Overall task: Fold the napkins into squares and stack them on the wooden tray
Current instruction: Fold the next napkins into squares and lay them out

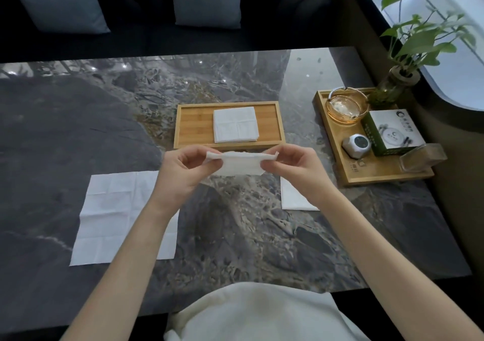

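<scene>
Above the table, just in front of the wooden tray, I hold a folded white napkin in the air. My left hand pinches its left top corner and my right hand pinches its right top corner. A stack of folded square napkins lies in the middle of the tray. An unfolded napkin lies flat on the table at the left, partly under my left forearm. Another white napkin lies at the right, mostly hidden by my right hand and wrist.
A second wooden tray at the right holds a glass ashtray, a green and white box, a small white cube device and a clear holder. A potted plant stands behind it. A dark sofa with cushions faces the marble table.
</scene>
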`<act>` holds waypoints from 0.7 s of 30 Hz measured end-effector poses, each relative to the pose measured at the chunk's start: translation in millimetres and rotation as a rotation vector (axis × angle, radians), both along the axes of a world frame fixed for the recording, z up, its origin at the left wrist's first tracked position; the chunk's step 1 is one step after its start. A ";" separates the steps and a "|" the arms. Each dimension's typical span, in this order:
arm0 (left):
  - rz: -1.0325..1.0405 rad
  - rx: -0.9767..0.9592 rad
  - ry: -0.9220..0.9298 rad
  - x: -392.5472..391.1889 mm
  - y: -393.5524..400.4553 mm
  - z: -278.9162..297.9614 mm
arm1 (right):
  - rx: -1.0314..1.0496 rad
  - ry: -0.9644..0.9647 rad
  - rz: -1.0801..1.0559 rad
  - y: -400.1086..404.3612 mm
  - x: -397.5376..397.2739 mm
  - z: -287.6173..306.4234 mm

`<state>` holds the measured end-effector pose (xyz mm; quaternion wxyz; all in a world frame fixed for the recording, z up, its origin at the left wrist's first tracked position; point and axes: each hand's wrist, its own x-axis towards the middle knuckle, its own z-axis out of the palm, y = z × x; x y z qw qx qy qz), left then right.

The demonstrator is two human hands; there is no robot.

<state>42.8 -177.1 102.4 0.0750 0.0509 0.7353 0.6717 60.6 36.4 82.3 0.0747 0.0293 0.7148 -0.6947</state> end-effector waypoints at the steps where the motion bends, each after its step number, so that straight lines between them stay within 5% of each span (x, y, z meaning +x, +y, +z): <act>1: -0.012 -0.014 -0.009 4.1 -3.7 -2.6 | 0.017 -0.005 0.022 -0.9 3.7 -2.4; 11: -0.053 -0.245 -0.299 45.9 -27.6 -71.5 | 0.204 -0.195 0.164 -16.4 44.9 -58.8; 21: 0.024 -0.327 -0.238 18.6 -18.5 -99.3 | 0.351 -0.257 0.073 -20.0 25.6 -80.7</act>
